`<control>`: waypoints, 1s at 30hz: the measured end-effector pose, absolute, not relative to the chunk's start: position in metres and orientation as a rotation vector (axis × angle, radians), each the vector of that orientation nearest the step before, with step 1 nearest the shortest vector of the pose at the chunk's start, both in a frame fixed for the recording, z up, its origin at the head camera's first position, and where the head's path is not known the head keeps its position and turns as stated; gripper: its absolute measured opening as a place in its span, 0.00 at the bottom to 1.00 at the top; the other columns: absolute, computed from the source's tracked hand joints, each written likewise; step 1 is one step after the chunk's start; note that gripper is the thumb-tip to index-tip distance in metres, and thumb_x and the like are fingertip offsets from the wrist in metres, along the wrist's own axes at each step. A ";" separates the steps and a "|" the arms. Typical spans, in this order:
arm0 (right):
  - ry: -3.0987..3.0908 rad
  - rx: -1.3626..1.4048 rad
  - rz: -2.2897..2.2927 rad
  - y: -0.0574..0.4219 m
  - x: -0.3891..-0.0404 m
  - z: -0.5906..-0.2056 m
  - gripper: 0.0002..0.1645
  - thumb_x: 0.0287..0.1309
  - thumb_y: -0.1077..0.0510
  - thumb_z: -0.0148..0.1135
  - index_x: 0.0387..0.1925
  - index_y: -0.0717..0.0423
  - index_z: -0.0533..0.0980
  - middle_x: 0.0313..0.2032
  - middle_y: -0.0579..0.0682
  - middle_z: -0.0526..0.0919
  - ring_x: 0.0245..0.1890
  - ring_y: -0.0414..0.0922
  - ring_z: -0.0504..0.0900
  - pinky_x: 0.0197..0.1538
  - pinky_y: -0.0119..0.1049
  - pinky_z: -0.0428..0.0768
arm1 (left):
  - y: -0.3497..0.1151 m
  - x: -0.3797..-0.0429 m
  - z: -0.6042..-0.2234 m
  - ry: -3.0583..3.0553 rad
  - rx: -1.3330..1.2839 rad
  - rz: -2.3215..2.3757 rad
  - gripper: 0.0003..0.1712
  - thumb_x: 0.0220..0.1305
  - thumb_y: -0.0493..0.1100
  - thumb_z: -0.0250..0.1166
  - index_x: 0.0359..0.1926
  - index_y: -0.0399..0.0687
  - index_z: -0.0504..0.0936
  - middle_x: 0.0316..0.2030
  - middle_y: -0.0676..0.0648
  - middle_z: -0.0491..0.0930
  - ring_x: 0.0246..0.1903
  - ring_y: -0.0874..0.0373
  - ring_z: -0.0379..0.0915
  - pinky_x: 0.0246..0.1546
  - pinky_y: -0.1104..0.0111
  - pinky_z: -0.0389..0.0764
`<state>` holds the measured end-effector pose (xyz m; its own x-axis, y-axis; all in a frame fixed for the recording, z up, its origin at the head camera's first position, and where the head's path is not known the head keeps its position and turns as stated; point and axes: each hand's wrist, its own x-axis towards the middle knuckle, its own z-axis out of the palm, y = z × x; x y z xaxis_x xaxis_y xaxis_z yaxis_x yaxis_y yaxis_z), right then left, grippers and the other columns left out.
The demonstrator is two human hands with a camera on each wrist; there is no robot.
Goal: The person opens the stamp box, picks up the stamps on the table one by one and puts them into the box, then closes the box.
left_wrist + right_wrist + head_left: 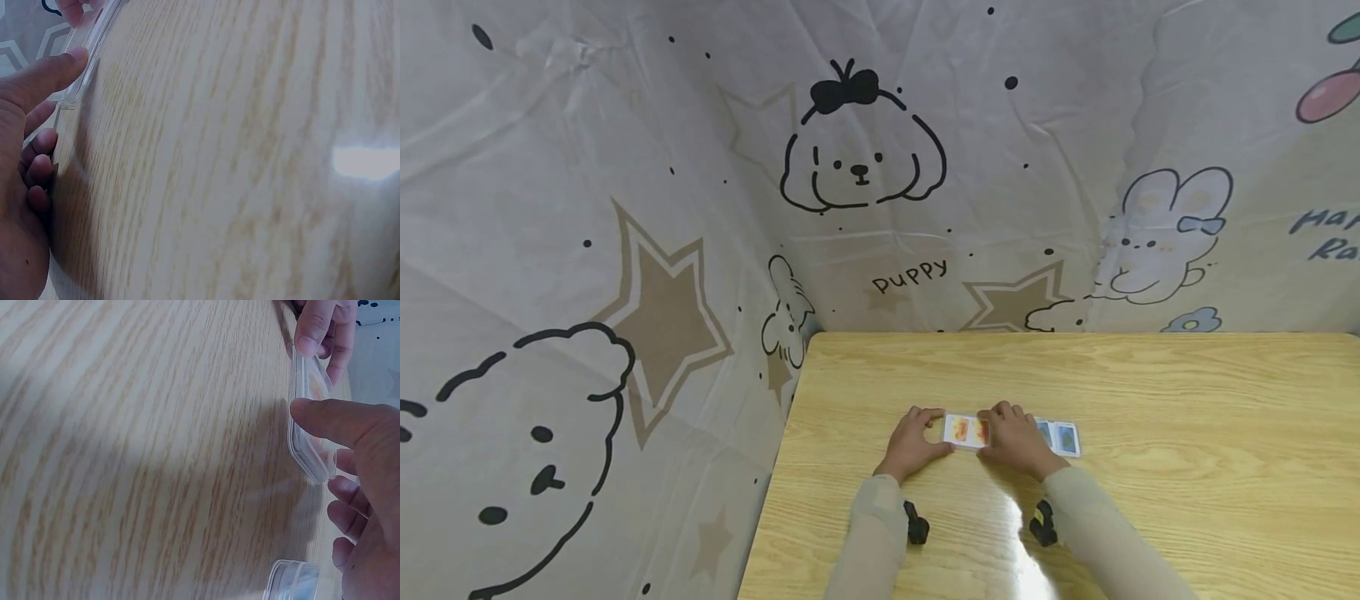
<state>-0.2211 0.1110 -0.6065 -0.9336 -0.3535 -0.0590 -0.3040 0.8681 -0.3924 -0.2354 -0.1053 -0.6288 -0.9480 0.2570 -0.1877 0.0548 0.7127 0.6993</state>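
A flat, clear plastic case [961, 431] with orange pictures lies on the wooden table. My left hand [913, 442] pinches its left end between thumb and fingers. At the other end my right hand [1015, 442] grips it the same way and covers part of its top. In the right wrist view, the right thumb presses the near long edge of the case [303, 440], and the left thumb touches that edge farther off. Just right of the right hand, partly hidden by it, lies a second clear case [1067, 439] with blue pictures.
The light wooden table [1210, 450] extends to the right and toward the back. A cloth [1037, 208] printed with cartoon animals and stars hangs behind it and along its left side. Small black devices [1043, 523] sit at both wrists.
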 end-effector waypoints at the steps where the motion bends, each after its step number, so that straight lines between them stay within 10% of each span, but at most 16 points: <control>1: 2.911 -0.514 -0.581 0.111 -0.221 -0.606 0.38 0.46 0.46 0.74 0.57 0.60 0.74 0.50 0.59 0.75 0.48 0.56 0.73 0.45 0.50 0.72 | -0.105 -0.235 -0.629 2.649 0.248 1.070 0.36 0.52 0.58 0.73 0.62 0.60 0.74 0.45 0.54 0.72 0.44 0.60 0.69 0.44 0.66 0.72; 30: 2.874 -0.479 -0.555 0.111 -0.219 -0.601 0.40 0.46 0.47 0.75 0.60 0.59 0.73 0.53 0.60 0.74 0.49 0.58 0.72 0.46 0.52 0.70 | -0.106 -0.233 -0.629 2.651 0.266 1.020 0.37 0.54 0.59 0.71 0.65 0.59 0.72 0.46 0.54 0.71 0.44 0.60 0.69 0.45 0.64 0.73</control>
